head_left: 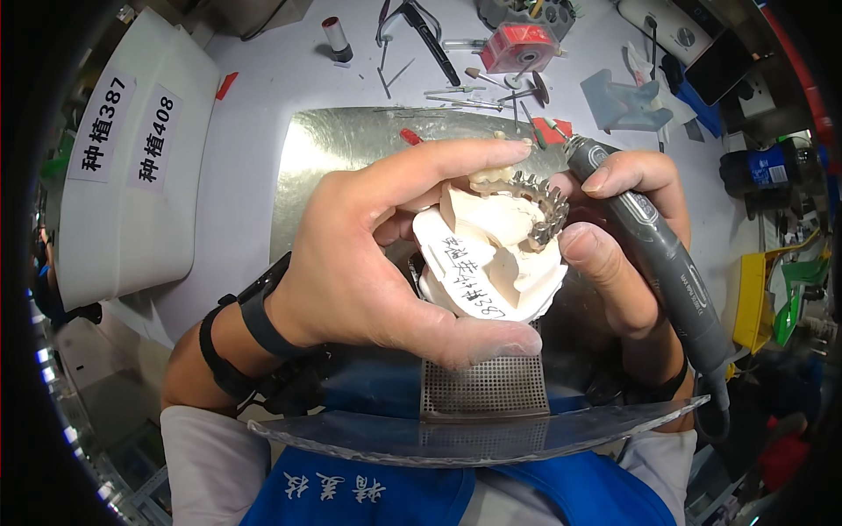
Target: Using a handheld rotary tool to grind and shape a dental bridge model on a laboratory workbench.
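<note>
A white plaster dental model (pixel 478 263) with handwriting on its base is gripped in my left hand (pixel 377 254), thumb below and fingers above. Along its arch sits a dark metal dental framework (pixel 545 206) with toothed projections, beside cream-coloured teeth (pixel 493 178). My right hand (pixel 627 237) holds a dark grey rotary handpiece (pixel 653 237), its tip pointing up and left, away from the framework. The right thumb and a fingertip rest at the framework's right end. Where the left fingers meet the model's far side is partly hidden.
A metal plate (pixel 307 167) lies under my hands, above a perforated metal grille (pixel 482 390). A clear curved shield (pixel 474 438) crosses in front of me. Several burs (pixel 465 101), a red tape dispenser (pixel 519 48) and a pen (pixel 430 44) lie behind. A white bin (pixel 140 167) stands left.
</note>
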The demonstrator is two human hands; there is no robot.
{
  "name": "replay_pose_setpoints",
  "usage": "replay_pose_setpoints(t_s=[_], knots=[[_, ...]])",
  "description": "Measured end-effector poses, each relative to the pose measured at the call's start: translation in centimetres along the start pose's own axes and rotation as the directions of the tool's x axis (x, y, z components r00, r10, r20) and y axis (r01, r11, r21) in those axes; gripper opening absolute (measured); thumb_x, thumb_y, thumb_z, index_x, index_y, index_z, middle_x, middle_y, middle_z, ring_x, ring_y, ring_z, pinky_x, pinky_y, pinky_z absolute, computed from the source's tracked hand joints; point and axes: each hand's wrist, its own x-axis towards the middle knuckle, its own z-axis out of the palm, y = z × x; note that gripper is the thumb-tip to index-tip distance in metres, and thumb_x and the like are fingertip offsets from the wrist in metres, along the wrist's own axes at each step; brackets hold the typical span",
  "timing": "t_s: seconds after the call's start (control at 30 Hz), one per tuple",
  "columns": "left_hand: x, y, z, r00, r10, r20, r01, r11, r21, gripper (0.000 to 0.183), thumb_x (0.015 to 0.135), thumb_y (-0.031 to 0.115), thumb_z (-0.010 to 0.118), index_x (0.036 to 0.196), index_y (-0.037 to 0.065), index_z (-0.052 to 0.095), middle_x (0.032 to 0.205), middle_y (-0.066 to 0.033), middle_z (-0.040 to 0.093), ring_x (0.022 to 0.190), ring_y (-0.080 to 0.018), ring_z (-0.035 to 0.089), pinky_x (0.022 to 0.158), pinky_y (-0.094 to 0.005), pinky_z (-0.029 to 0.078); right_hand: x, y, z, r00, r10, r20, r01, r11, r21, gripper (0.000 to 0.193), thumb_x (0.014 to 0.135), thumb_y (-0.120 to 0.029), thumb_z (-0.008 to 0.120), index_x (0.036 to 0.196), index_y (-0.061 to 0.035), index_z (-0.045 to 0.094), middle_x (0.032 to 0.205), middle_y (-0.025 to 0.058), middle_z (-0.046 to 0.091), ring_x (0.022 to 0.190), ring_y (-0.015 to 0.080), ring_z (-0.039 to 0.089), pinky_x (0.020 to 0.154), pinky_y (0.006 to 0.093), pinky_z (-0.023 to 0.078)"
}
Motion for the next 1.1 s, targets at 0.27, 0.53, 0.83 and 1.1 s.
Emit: replay_pose_setpoints(t_s=[0.27, 0.53, 0.83, 1.1], knots=[[0.8, -1.0, 0.5, 0.984, 0.176, -0.009, -0.169, 0.957, 0.236, 0.105, 0.055, 0.02, 0.101, 0.141, -0.007, 0.046, 0.13, -0.0162, 0.059, 0.12, -0.0201, 0.057, 0.102, -0.0325, 0.046, 0.5, -0.8, 0.8, 0.954, 0.273, -0.123, -0.252, 0.954, 0.164, 0.039, 0.098, -0.025, 0.061, 0.125, -0.0026, 0.044, 0.114, 0.0143, 0.062, 0.099, 0.0119, 0.06, 0.088, 0.0267, 0.048], [0.4, 0.0, 0.6, 0.982, 0.181, 0.056, -0.185, 0.855, 0.484, 0.101, 0.055, 0.024, 0.101, 0.137, -0.004, 0.05, 0.126, -0.0161, 0.061, 0.11, -0.0208, 0.061, 0.096, -0.0323, 0.048, 0.4, 1.8, 1.2, 0.957, 0.283, -0.071, -0.23, 0.881, 0.413, 0.032, 0.098, -0.018, 0.06, 0.124, -0.0037, 0.049, 0.111, 0.0102, 0.063, 0.106, 0.0141, 0.059, 0.091, 0.0297, 0.048], [0.3, 0.5, 1.4, 0.935, 0.354, -0.009, -0.293, 0.789, 0.539, 0.104, 0.057, 0.028, 0.098, 0.14, -0.012, 0.048, 0.118, -0.0205, 0.065, 0.106, -0.0249, 0.062, 0.094, -0.0343, 0.048, 0.2, 1.8, 1.6, 0.955, 0.293, 0.053, -0.247, 0.68, 0.69, 0.032, 0.102, -0.021, 0.048, 0.127, -0.0031, 0.044, 0.121, 0.0181, 0.058, 0.113, 0.0235, 0.06, 0.098, 0.0392, 0.051], [0.0, 1.2, 0.7, 0.943, 0.329, 0.048, -0.296, 0.765, 0.572, 0.101, 0.059, 0.026, 0.098, 0.137, -0.015, 0.049, 0.121, -0.0227, 0.063, 0.11, -0.0266, 0.061, 0.096, -0.0352, 0.048, 0.3, 1.6, 1.8, 0.963, 0.261, 0.067, -0.234, 0.689, 0.686, 0.032, 0.102, -0.02, 0.047, 0.128, -0.002, 0.043, 0.127, 0.0206, 0.055, 0.118, 0.0266, 0.059, 0.1, 0.0409, 0.05]])
